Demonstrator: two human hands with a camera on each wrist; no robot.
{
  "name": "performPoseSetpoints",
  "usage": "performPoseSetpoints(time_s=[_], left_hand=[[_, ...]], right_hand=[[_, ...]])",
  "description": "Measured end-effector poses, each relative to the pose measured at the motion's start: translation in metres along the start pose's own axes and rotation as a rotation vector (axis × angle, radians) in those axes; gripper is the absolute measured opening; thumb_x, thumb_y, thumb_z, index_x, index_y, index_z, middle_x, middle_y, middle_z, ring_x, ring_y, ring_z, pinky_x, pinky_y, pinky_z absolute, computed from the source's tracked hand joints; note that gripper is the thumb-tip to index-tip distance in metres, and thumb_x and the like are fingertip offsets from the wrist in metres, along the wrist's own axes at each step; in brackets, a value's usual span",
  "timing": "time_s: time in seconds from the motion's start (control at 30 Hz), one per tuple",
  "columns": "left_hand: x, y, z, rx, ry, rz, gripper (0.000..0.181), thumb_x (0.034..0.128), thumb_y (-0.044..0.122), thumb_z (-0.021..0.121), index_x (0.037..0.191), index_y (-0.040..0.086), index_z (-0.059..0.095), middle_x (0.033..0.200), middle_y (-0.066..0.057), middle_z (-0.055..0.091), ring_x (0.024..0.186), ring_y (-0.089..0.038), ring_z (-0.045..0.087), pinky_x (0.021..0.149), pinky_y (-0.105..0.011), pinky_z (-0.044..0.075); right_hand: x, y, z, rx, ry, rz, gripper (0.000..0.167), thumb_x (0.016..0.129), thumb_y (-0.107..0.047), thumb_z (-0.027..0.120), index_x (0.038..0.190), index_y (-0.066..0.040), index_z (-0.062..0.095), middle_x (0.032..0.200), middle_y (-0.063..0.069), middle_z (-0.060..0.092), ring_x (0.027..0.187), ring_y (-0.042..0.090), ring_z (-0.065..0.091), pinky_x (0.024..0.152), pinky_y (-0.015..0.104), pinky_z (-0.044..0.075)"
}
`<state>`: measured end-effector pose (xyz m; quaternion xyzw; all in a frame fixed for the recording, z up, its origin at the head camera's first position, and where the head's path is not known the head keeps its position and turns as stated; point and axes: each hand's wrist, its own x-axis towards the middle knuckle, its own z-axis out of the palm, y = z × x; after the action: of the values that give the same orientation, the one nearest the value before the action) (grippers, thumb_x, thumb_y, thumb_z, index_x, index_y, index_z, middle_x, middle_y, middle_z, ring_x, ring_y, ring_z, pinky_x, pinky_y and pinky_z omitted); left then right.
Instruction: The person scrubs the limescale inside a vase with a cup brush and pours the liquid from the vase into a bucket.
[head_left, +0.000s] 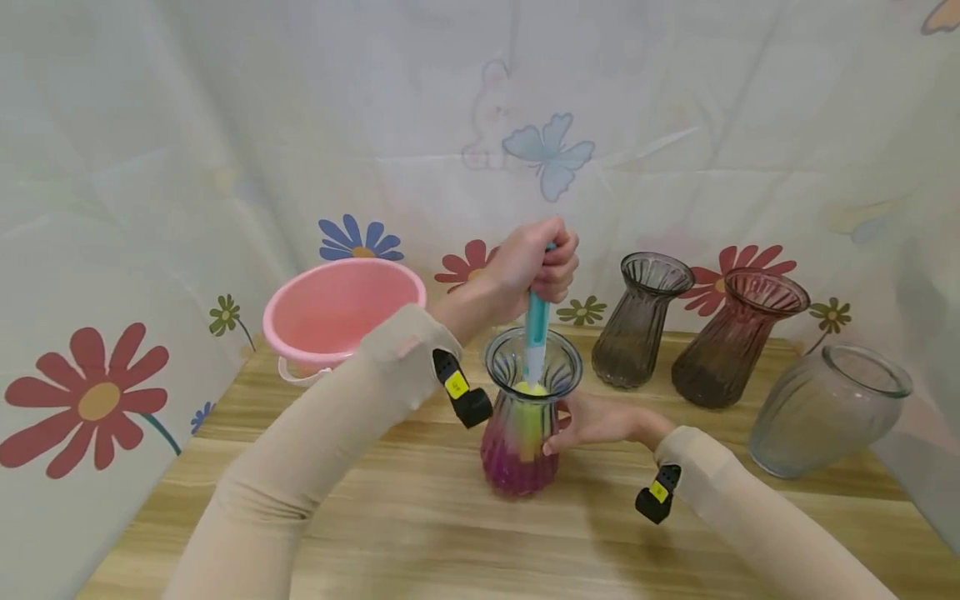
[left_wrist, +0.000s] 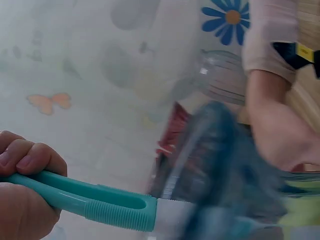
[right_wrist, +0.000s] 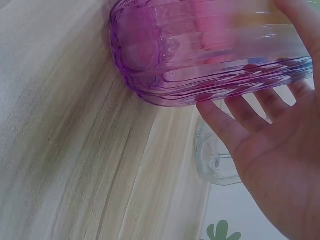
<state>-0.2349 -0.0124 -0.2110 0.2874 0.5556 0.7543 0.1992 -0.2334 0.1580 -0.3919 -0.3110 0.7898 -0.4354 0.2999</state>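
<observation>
In the head view my left hand [head_left: 534, 260] grips the teal handle [head_left: 537, 321] of a sponge bottle brush in a fist. Its yellow sponge head [head_left: 531, 421] is down inside a ribbed glass vase [head_left: 516, 467], bluish at the flared rim and purple at the base. My right hand [head_left: 596, 419] holds this vase by its side, thumb on the near side. The right wrist view shows the fingers of that hand [right_wrist: 272, 150] curved along the purple vase [right_wrist: 170, 60]. In the left wrist view the brush handle [left_wrist: 120, 209] runs toward the vase's rim, which is blurred.
A pink bucket [head_left: 272, 329] stands at the back left of the wooden table [head_left: 420, 542]. On the right are a grey glass vase [head_left: 628, 346], a reddish-grey one [head_left: 720, 354] and a clear rounded one [head_left: 813, 412]. A patterned curtain [head_left: 375, 108] hangs behind.
</observation>
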Motion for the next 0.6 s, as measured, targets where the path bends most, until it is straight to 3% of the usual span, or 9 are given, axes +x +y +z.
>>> performPoseSetpoints(time_s=[0.13,0.23,0.37,0.6], left_hand=[[-0.009,-0.039,-0.011,0.004,-0.017,-0.091,0.035,0.0884,0.007,0.023,0.054,0.009,0.023,0.044,0.002,0.024,0.039,-0.015,0.02,0.044,-0.026,0.017],[-0.013,-0.053,-0.018,0.019,-0.034,-0.109,0.036,0.0897,0.008,0.023,0.054,0.011,0.023,0.045,0.003,0.025,0.04,-0.014,0.021,0.045,-0.026,0.018],[-0.015,-0.057,-0.022,0.031,-0.06,-0.112,0.034,0.0885,0.009,0.025,0.054,0.012,0.024,0.046,0.004,0.026,0.04,-0.012,0.022,0.045,-0.025,0.019],[-0.015,-0.056,-0.023,0.01,-0.073,-0.124,0.033,0.0884,0.009,0.025,0.055,0.012,0.024,0.046,0.004,0.026,0.04,-0.012,0.023,0.045,-0.024,0.02]], right_hand=[[0.001,0.0,0.002,-0.022,0.014,-0.011,0.075,0.077,-0.021,0.073,0.135,-0.006,0.028,0.134,0.01,0.043,0.123,0.026,0.04,0.099,0.04,0.039],[0.001,0.001,0.005,-0.02,0.012,-0.038,0.072,0.078,-0.021,0.072,0.133,-0.005,0.029,0.131,0.011,0.045,0.118,0.025,0.044,0.093,0.036,0.044],[0.0,0.003,0.006,-0.001,-0.016,-0.08,0.073,0.08,-0.017,0.069,0.135,-0.001,0.024,0.135,0.015,0.039,0.123,0.028,0.04,0.094,0.036,0.045],[-0.002,0.002,-0.003,-0.012,-0.084,-0.021,0.07,0.083,-0.021,0.066,0.136,0.002,0.027,0.14,0.018,0.035,0.131,0.032,0.034,0.105,0.046,0.031]])
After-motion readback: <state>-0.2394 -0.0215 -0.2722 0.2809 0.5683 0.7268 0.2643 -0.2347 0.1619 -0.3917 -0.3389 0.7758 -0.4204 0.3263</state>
